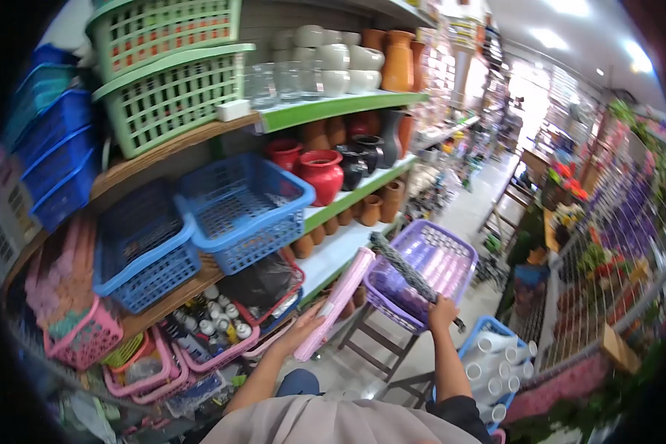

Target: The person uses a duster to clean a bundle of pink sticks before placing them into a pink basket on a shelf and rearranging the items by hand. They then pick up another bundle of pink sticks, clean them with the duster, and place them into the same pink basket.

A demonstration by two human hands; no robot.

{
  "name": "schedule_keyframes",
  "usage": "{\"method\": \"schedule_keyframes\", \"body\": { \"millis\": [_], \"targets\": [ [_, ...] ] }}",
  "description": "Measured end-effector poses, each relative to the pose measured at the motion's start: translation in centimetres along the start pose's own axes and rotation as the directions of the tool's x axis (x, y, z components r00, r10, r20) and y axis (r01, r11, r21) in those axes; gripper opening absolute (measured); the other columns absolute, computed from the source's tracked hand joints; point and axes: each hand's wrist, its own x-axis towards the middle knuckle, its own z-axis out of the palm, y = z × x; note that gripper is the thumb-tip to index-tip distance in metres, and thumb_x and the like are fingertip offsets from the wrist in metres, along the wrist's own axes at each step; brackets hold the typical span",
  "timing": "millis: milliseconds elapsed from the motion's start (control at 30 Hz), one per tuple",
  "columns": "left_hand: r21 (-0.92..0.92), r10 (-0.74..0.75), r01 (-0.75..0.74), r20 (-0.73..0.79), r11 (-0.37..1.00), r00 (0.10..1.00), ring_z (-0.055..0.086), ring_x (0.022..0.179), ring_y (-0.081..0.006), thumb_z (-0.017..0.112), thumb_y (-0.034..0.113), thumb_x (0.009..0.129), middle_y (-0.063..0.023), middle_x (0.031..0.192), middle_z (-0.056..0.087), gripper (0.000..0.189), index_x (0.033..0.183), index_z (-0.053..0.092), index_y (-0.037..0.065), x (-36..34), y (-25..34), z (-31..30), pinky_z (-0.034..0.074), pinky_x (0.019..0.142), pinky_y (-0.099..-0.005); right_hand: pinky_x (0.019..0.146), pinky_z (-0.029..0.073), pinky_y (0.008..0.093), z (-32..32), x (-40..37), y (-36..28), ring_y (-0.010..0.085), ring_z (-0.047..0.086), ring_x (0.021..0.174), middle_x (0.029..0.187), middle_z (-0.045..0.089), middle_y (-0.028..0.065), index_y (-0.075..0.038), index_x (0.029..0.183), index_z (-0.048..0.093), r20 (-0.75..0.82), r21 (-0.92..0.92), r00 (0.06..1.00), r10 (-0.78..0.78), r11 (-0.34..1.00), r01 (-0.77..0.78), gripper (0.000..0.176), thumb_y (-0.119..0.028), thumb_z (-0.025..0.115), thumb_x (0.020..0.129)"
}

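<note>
Handling seems underway: left hand [305, 333] gripping pink roll [342, 294], right hand [442, 312] gripping dark speckled roll [405, 268] across purple basket [396, 317] ahead; taking more likely requires freeing one

In our left fingers [317, 314] we see a pale pink roll [339, 302]; in our right fingers [443, 305], a bundle [402, 267] speckled in greys. Just beyond these, the basket [395, 314] is purple, and its rolls [444, 274] are violet and pink.

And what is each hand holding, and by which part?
Left hand: pink roll, by its lower half. Right hand: dark mottled roll, near its lower end.
</note>
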Motion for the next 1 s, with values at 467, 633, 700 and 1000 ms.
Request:
{"method": "schedule_keyframes", "body": {
  "millis": [467,633,700,1000],
  "targets": [
    [0.529,0.301,-0.263,0.014,0.807,0.953,0.045,0.123,-0.0142,0.066,0.020,0.090,-0.0103,0.141,0.046,0.068,0.146,0.032,0.003,-8.2,9.8,-5.0,0.036,0.103,-0.0290,0.072,0.049,0.0321,-5.2,-0.8,-10.5,0.0234,0.061,0.086,0.116,0.058,0.0155,-0.001,0.123,0.051,0.100,0.744,0.940,-0.327,0.652,0.147,0.057,-0.024,0.077,0.078],
    [0.790,0.261,-0.136,-0.031,0.598,0.965,0.057,0.115,-0.0251,0.072,0.026,0.084,-0.0168,0.131,0.056,0.073,0.145,0.036,0.012,-16.7,12.0,-6.1,0.043,0.097,-0.0323,0.061,0.055,0.0269,-15.6,-10.2,-23.7,0.0187,0.065,0.079,0.121,0.055,0.0189,-0.006,0.145,0.028,0.217,0.947,0.586,-0.781,0.023,-0.319,0.070,-0.033,0.063,0.090],
    [0.837,0.359,-0.175,-0.027,0.519,0.933,0.063,0.105,-0.0281,0.075,0.029,0.079,-0.0173,0.122,0.061,0.071,0.140,0.044,0.010,-20.3,11.2,-7.5,0.048,0.090,-0.0352,0.060,0.056,0.0277,-18.2,-13.1,-27.0,0.0198,0.066,0.078,0.118,0.057,0.0204,-0.006,0.145,0.027,0.172,0.901,0.406,-0.898,-0.024,-0.433,0.080,-0.042,0.066,0.086],
    [0.951,0.488,0.012,-0.169,0.309,0.857,0.064,0.098,-0.0299,0.076,0.038,0.074,-0.0092,0.114,0.064,0.062,0.130,0.056,0.017,-39.6,12.2,-11.6,0.052,0.082,-0.0378,0.065,0.058,0.0279,-24.2,-26.9,-35.0,0.0175,0.066,0.083,0.110,0.065,0.0170,0.002,0.114,0.055,0.147,0.927,0.255,-0.956,0.043,-0.373,0.042,-0.004,0.072,0.076]
  ]
}}
